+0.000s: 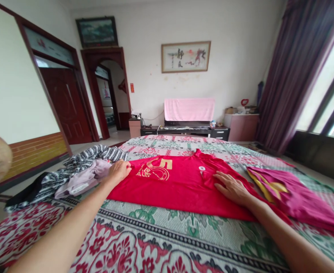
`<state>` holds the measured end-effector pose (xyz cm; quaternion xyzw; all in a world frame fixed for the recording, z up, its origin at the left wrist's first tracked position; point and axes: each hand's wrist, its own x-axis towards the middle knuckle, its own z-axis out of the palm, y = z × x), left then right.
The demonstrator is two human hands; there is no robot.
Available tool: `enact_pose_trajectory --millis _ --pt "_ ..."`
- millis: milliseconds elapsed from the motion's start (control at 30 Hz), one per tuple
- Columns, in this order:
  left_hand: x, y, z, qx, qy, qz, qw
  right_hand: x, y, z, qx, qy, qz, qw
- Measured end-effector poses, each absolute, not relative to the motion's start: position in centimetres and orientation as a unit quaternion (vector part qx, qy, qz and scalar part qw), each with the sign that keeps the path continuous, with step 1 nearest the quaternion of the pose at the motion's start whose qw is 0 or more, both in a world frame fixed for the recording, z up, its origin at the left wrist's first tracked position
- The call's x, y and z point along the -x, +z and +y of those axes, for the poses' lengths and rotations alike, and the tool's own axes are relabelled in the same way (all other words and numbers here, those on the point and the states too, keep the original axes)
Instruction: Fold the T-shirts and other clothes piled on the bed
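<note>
Red garment [169, 191] lies spread on a floral cover [195, 229] in the middle of the view, with gold lettering [166, 163] toward its ten o'clock and a round white badge [202, 168] toward its one o'clock. At the garment's ten o'clock corner, the left hand [120, 169] has its fingers curled in at the edge; they seem to have hold of the fabric, though their undersides are hidden. Toward three o'clock, the right hand [232, 187] rests palm down on the cloth, its fingers extended and slightly apart, pressing without a grip. At nine o'clock, just beside the left hand, a pale pink garment [83, 178] lies bunched against a black-and-white garment [95, 153]. At three o'clock, beyond the right hand, lies a magenta garment [309, 204] showing yellow. Well away at twelve o'clock, a pink towel [189, 109] drapes a dark screen [189, 123].
</note>
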<state>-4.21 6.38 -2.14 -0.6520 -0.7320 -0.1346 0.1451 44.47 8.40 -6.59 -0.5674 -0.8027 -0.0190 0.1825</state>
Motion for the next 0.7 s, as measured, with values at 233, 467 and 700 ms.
enact_pose_trajectory --millis 233,467,700 --pt "2.0 -2.8 10.8 0.641 -0.106 -0.754 0.093 -44.1 -6.1 7.8 0.577 -0.004 -0.801 0.16" --pt "3.7 -2.5 11.5 0.643 -0.209 -0.73 0.098 -44.1 -6.4 8.0 0.573 -0.008 -0.801 0.172" --pt "6.6 -1.6 8.7 0.569 -0.284 -0.77 0.054 -44.0 -6.2 8.0 0.589 0.003 -0.795 0.142"
